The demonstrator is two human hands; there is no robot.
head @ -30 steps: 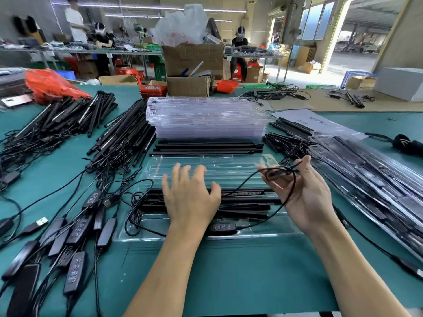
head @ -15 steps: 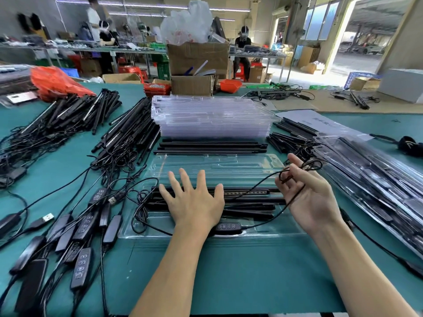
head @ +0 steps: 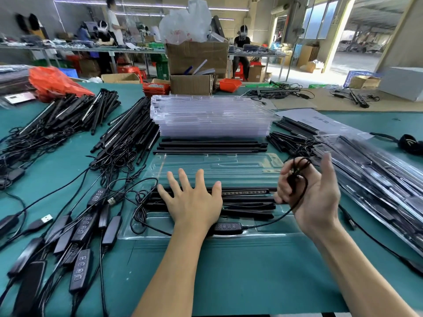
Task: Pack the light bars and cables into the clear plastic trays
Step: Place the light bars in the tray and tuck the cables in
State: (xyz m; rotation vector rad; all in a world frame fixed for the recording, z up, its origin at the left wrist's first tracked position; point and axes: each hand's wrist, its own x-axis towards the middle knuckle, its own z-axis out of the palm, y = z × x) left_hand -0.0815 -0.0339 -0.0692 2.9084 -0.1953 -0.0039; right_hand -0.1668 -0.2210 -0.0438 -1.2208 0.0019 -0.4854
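Note:
A clear plastic tray (head: 256, 167) lies open on the green table in front of me. Black light bars (head: 248, 203) sit in its near half. My left hand (head: 193, 202) presses flat on the bars with fingers spread. My right hand (head: 309, 193) is raised at the tray's right end and holds a bundled black cable (head: 296, 172) looped round its fingers. The cable runs down to an inline controller (head: 227, 227) lying in the tray's front channel.
A stack of clear trays (head: 212, 116) stands behind, with loose bars (head: 212, 145) before it. Heaps of bars and cables (head: 109, 143) and controllers (head: 80, 236) fill the left. Packed trays (head: 377, 179) lie at the right. Cardboard boxes (head: 196, 58) stand at the back.
My right hand has lifted and turned palm-in, gathering the cable into a tighter bundle round its fingers. My left hand stays pressed on the bars.

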